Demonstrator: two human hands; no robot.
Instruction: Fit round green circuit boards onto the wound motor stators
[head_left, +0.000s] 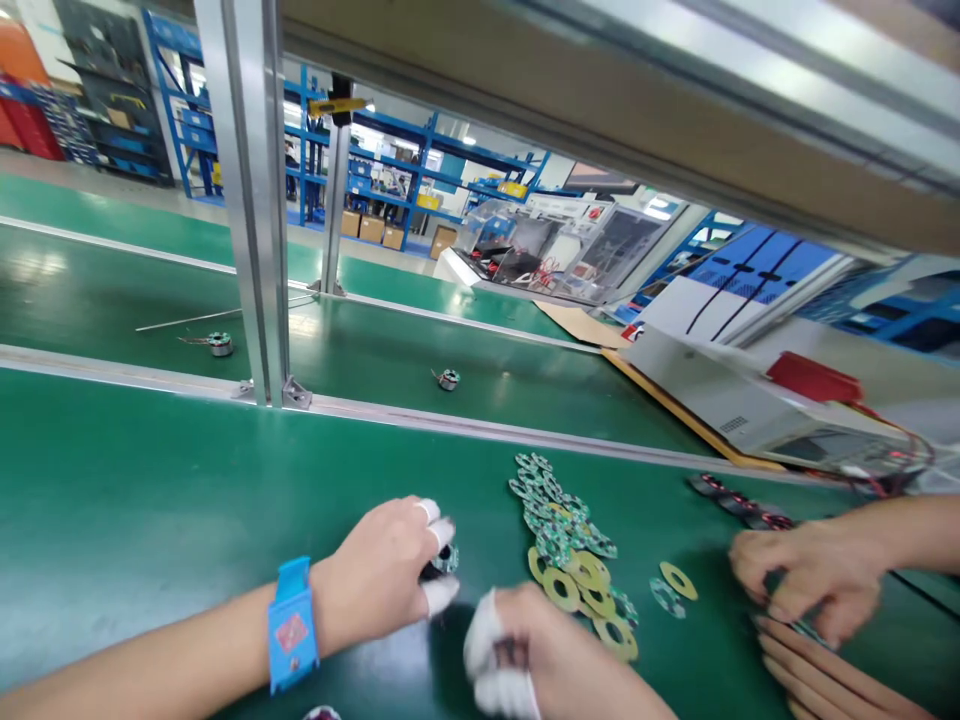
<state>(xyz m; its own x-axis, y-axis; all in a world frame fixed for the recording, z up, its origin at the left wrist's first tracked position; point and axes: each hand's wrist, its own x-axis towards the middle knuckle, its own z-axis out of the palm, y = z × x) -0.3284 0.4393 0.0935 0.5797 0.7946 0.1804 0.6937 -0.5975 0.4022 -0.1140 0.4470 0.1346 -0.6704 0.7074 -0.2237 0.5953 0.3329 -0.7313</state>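
My left hand (394, 565), with white finger covers and a blue wrist strap (293, 625), is closed around a small motor part with a green ring circuit board (447, 558). Just to its right, my right hand (517, 650) is blurred; its white-covered fingers are curled in, and what they hold, if anything, does not show. Beyond it lies a pile of green ring-shaped circuit boards (551, 505), with yellow ring washers (562, 588) at its near end. A dark round part (322, 713) is cut off by the bottom edge.
A co-worker's hands (825, 580) work at the right, near a row of dark motor parts (739, 502). One loose yellow washer (678, 580) lies between us. Two small motors (448, 380) sit past the metal rail (420, 418). An upright metal post (251, 200) stands at left.
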